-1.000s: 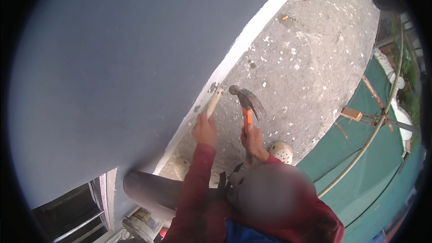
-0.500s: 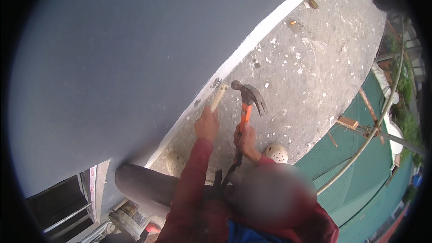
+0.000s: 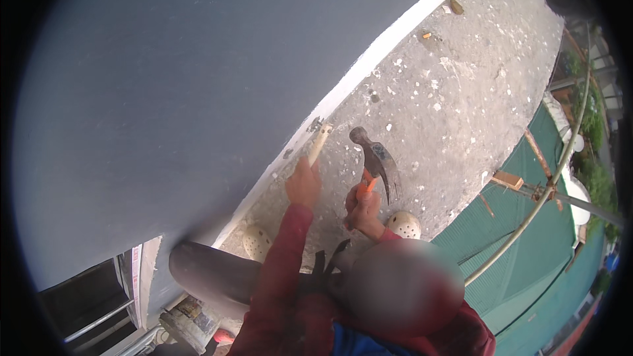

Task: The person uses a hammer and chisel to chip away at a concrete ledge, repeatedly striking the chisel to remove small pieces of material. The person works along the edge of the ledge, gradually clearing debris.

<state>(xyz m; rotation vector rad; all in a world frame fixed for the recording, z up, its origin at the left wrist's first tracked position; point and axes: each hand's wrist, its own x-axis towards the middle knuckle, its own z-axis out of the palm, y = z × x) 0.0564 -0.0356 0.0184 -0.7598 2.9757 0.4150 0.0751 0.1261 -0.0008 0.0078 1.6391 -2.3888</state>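
My left hand (image 3: 304,186) is closed around a pale stick-like handle (image 3: 321,140) with dark dots near its far end. That end points up at the foot of the wall, beside a rough grey patch (image 3: 316,122) in the white band. In my right hand (image 3: 362,209) is a claw hammer (image 3: 377,155) with an orange grip and dark, worn steel head. The hammer's striking face is apart from the pale handle, to its right, and its claw curves down toward my right hand.
A dark grey wall (image 3: 165,92) with a white base band (image 3: 369,62) runs along the left. Pale clogs (image 3: 403,225) stand on the paint-spattered concrete (image 3: 455,99). Beyond its right edge are a bamboo pole (image 3: 568,148) and green roofing (image 3: 527,224). A bucket (image 3: 188,323) stands lower left.
The hammer has swung back, rightward and slightly down, away from the pale handle's end, and its head has tilted. My left hand and the pale handle have barely moved.
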